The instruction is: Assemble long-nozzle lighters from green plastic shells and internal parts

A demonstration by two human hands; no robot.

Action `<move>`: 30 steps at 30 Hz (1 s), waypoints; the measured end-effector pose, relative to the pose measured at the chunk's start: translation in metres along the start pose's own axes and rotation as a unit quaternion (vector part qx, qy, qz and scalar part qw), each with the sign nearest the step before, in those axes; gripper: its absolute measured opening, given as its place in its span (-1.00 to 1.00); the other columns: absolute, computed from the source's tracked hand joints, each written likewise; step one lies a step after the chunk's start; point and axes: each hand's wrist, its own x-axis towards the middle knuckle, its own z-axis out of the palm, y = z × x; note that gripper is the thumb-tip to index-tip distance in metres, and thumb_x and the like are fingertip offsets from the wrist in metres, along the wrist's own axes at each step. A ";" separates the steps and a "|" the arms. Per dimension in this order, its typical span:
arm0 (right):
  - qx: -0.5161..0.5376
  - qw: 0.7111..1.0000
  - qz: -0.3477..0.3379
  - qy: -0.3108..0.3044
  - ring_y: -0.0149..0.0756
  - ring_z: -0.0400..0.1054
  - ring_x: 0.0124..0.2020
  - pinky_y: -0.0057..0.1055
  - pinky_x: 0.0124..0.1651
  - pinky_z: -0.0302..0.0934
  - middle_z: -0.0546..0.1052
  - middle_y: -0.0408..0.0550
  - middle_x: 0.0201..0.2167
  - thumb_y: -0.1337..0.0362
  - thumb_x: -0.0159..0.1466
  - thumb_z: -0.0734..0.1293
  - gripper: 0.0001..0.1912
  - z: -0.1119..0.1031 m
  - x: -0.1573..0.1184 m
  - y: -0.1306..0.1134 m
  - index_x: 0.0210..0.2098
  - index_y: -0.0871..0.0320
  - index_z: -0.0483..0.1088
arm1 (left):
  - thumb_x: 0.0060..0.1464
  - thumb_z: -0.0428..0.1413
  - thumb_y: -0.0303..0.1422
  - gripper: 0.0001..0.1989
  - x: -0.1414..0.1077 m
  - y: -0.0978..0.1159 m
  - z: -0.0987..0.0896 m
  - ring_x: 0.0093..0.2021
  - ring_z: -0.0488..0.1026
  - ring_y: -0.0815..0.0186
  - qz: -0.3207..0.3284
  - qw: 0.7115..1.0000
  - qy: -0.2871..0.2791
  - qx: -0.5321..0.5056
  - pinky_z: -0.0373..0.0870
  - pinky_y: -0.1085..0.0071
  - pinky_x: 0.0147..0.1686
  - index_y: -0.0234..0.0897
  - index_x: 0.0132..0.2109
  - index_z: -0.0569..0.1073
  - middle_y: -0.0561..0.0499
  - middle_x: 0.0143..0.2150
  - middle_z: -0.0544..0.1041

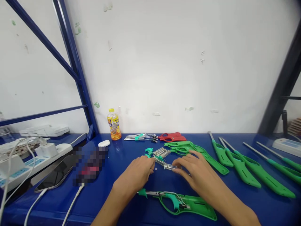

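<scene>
My left hand is closed beside the clear tubes, its fingertips at the near end of one; what it pinches is too small to make out. My right hand has thumb and index finger closed on the end of a clear tube. More clear tubes and small teal pieces lie just beyond. Nearer me, below both hands, lies an open green lighter shell with a teal trigger, wires and a metal rod in it.
Green shells and red shells lie behind. Several long-necked green lighters fill the right side. Metal rods, a bottle, a phone and a power strip are at the left.
</scene>
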 end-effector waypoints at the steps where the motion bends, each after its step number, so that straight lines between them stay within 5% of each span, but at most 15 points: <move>1: -0.002 1.000 0.000 -0.001 -0.15 0.57 -0.16 0.24 0.34 0.08 0.67 -0.20 -0.20 0.33 0.50 0.40 -0.91 0.000 0.000 -0.001 -0.09 -0.02 0.52 | 0.45 0.16 -0.41 -0.91 0.000 0.000 0.000 -0.06 0.60 0.20 0.002 1.000 0.000 0.003 0.57 0.15 -0.02 -0.30 0.00 0.55 -0.02 -0.05 0.61; 16: -0.010 1.000 -0.014 -0.012 -0.12 0.58 -0.18 0.28 0.31 0.13 0.68 -0.17 -0.20 0.33 0.50 0.39 -0.91 0.002 0.000 0.002 -0.08 -0.02 0.53 | 0.42 0.23 -0.27 -0.81 0.000 0.003 0.000 -0.04 0.61 0.17 -0.006 0.998 -0.013 0.062 0.60 0.12 -0.02 -0.30 0.04 0.56 -0.07 0.02 0.62; 22: -0.031 0.998 -0.043 0.038 -0.09 0.58 -0.06 0.12 0.27 0.26 0.66 -0.07 -0.08 0.31 0.53 0.32 -0.68 0.003 0.000 0.005 0.25 -0.01 0.41 | 0.47 0.12 -0.40 -0.90 0.003 0.004 -0.002 -0.12 0.59 0.21 0.025 0.997 0.064 0.023 0.54 0.19 -0.06 -0.30 -0.05 0.53 -0.02 -0.09 0.60; 30: -0.035 0.998 -0.034 0.042 -0.10 0.56 -0.04 0.08 0.25 0.27 0.63 -0.08 -0.07 0.33 0.50 0.35 -0.84 -0.005 0.002 -0.004 0.04 0.01 0.50 | 0.38 0.07 -0.52 -0.81 0.011 0.006 -0.006 -0.23 0.55 0.21 0.096 0.984 0.139 -0.058 0.36 0.36 -0.26 -0.22 -0.15 0.55 0.00 -0.22 0.62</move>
